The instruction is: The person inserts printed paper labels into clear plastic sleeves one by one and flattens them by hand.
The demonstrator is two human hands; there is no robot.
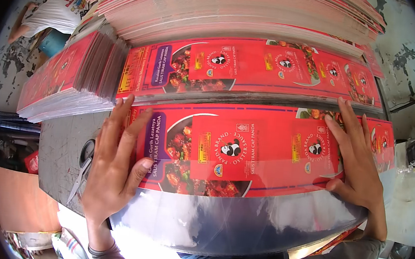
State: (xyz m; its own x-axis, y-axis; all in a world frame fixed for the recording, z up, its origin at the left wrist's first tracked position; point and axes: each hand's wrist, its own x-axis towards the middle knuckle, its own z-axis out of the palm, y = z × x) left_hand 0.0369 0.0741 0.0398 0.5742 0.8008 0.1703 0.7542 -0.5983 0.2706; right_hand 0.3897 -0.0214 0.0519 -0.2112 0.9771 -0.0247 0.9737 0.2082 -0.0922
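I see red sheet [273, 158], glossy, panda-printed; clear film [238, 225] along its near edge. Left hand [113, 163], right hand [358, 161] spread wide toward its ends.

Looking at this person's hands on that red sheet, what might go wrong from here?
The clear plastic reaches past the near edge of the red printed sheet, so it might snag or crease. The scissors lie right beside the left hand; a sideways sweep could knock them or cause a nick. If the right hand presses unevenly, the sheet could slip out of line.
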